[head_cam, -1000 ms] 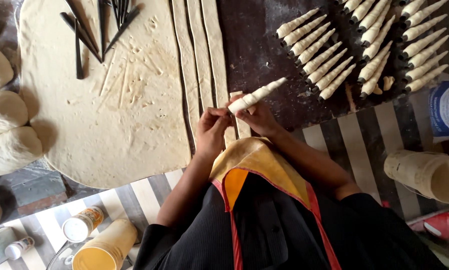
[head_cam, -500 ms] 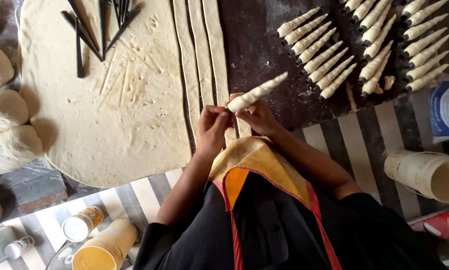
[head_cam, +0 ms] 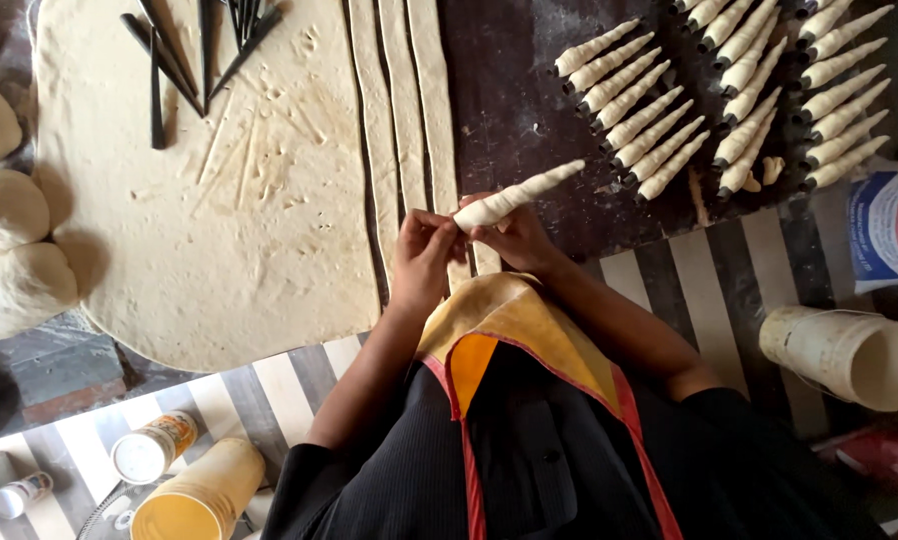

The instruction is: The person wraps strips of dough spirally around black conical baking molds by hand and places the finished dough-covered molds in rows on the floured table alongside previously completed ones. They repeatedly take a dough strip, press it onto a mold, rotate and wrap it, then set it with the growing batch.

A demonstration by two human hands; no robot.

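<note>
Pinching the dough-wrapped cone (head_cam: 514, 196) with both left hand (head_cam: 424, 255) and right hand (head_cam: 514, 238), you risk squashing its soft wrap.

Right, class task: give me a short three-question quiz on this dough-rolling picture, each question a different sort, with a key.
1. True or false: both hands hold the dough-wrapped cone at its wide end.
2. Multiple choice: the dark bare cones lie A) on the rolled dough sheet, B) in the cup, C) among the finished cones.
3. Fill in: the finished cones lie in rows on the dark ____.

Key
1. True: left hand and right hand grip it there, its tip pointing away.
2. A.
3. Board.
</note>
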